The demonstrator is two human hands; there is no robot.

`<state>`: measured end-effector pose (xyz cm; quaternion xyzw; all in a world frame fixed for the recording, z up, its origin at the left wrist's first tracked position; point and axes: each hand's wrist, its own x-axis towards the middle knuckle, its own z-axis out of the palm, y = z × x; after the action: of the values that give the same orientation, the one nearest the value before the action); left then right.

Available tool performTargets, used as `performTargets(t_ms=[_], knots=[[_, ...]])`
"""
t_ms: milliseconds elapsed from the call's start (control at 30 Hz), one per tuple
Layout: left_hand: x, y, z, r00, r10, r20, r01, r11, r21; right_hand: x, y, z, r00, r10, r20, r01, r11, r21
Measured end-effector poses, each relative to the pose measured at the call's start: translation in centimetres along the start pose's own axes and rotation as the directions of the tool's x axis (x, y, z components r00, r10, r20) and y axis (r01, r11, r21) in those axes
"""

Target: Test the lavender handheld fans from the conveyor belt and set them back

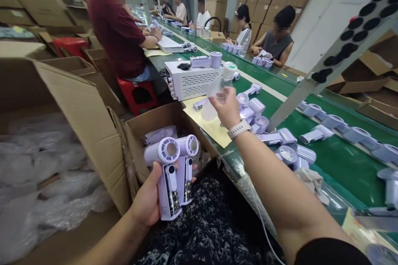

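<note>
Glare at top — edges stretched, lower left blurry.

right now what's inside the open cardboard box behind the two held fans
Inside the cardboard box, a lilac piece appears bagged in clear plastic. The left hand and two lilac fans it holds hide much else; the bottom can't be seen.
</note>
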<state>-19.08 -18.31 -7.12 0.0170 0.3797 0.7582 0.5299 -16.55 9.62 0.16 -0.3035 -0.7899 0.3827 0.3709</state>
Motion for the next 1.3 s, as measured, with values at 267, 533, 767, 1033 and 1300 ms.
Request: performTargets(t_ms=[267,533,767,1033,1300], knots=[[0.4,0.3,-1.6,0.994,-0.085,-0.076,0.085,0.996,-0.002,-0.1,0.0,-0.8,0.999,-0.022,0.024,0.024,0.992,-0.12],[3.2,-2.1,4.0,0.978,-0.21,-0.018,0.21,0.973,0.091,-17.6,3.1,-21.7,0.87,-0.185,-0.457,-0.208,0.702,-0.681],[1.4,-7.9,11.2,0.846,-0.42,0.328,0.395,0.908,0.141,-22.6,9.0,-22.3,0.923,-0.052,-0.381,-0.248,0.677,-0.693],[-0.9,-12.5,11.5,0.747,-0.553,0.369,0.53,0.831,0.17,-28.1,1.5,-22.8,0.931,-0.036,-0.364,-0.217,0.747,-0.629],[-1.7,-11.8,12.2,0.601,-0.628,0.494,0.546,0.774,0.32,-29.5,2.7,-17.8,0.936,0.333,-0.117,-0.253,0.865,0.433]])
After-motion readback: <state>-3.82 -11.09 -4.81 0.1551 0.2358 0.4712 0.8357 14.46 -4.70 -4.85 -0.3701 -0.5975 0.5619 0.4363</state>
